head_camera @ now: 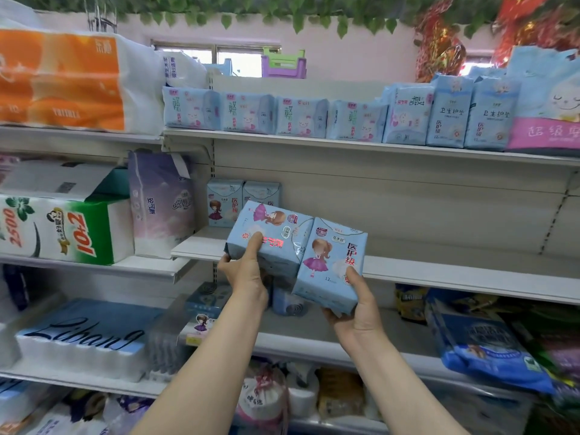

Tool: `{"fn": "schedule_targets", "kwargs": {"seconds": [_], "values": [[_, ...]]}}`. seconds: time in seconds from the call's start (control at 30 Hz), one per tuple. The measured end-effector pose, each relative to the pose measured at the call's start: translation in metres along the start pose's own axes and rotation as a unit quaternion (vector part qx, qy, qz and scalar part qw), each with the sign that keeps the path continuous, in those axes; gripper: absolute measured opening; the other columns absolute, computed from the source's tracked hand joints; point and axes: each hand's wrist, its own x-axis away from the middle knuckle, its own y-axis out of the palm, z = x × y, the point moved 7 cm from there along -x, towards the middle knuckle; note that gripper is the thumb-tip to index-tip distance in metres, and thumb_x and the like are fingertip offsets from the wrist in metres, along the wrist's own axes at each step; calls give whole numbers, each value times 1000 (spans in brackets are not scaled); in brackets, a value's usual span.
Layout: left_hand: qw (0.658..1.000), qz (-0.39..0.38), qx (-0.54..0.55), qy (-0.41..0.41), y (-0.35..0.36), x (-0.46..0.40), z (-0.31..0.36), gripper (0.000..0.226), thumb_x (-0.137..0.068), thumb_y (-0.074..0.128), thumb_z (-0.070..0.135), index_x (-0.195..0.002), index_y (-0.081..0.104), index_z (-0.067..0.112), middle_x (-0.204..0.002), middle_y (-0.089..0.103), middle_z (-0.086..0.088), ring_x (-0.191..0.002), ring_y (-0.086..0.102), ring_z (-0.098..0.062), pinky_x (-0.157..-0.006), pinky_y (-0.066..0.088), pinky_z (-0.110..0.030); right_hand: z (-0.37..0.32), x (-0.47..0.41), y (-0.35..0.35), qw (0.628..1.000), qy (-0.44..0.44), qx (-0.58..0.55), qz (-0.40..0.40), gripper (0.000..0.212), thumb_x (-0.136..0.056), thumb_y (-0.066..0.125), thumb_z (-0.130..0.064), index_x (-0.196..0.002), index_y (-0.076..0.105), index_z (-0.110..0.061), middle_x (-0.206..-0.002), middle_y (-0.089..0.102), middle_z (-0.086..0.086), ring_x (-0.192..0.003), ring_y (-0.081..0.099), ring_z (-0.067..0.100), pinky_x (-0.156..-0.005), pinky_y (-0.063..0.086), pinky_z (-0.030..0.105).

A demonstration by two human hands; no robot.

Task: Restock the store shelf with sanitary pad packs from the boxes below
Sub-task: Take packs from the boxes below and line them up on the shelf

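My left hand [246,271] grips a light-blue sanitary pad pack [276,229] lying sideways, thumb on its front. Beside it, my right hand [354,306] holds a second, upright pad pack [329,255] from below, thumb on its face. Both packs show a cartoon girl in a purple dress and touch each other just in front of the middle shelf [439,268]. Two matching packs [243,199] stand at the back left of that shelf. A box [204,312] printed with the same girl sits on the shelf below.
The top shelf [345,142] carries a row of pale-blue pad packs. Tissue and toilet-roll bundles [62,227] fill the shelves at left. Blue bags [483,346] lie on the lower shelf at right. The middle shelf stretches bare to the right of the packs.
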Motion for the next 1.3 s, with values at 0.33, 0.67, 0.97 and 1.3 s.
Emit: {"fn": "schedule_targets", "kwargs": {"seconds": [0.33, 0.67, 0.97, 1.3], "values": [[993, 0, -113, -23, -18, 9, 2, 68, -79, 82, 38, -127, 49, 4, -111, 64, -11, -86, 64, -16, -48, 51, -24, -7, -6, -14, 1000, 3, -10, 19, 38, -87, 68, -30, -123, 64, -22, -107, 74, 10, -90, 67, 27, -65, 53, 33], [992, -68, -35, -101, -6, 3, -21, 65, -78, 76, 16, -134, 42, 18, -129, 52, -16, -113, 57, -35, -75, 61, -53, -32, -26, -10, 999, -40, -7, 14, 34, -89, 64, -28, -123, 64, -25, -100, 75, 5, -83, 69, 24, -66, 52, 31], [984, -144, -101, -25, 5, 2, -28, 79, -85, 76, 25, -148, 30, 39, -127, 62, -4, -105, 63, -22, -72, 56, -38, -17, -31, -4, 1000, -21, -17, 0, 35, -85, 67, -31, -119, 66, -24, -94, 77, 7, -86, 67, 28, -72, 51, 36], [969, -216, -117, -20, 19, -3, -40, 93, -60, 95, 27, -135, 39, 28, -123, 66, -4, -108, 69, -24, -93, 56, -53, -19, -40, -1, 999, -29, -23, -2, 34, -84, 69, -30, -117, 67, -24, -96, 77, 6, -84, 70, 26, -71, 54, 36]]}}
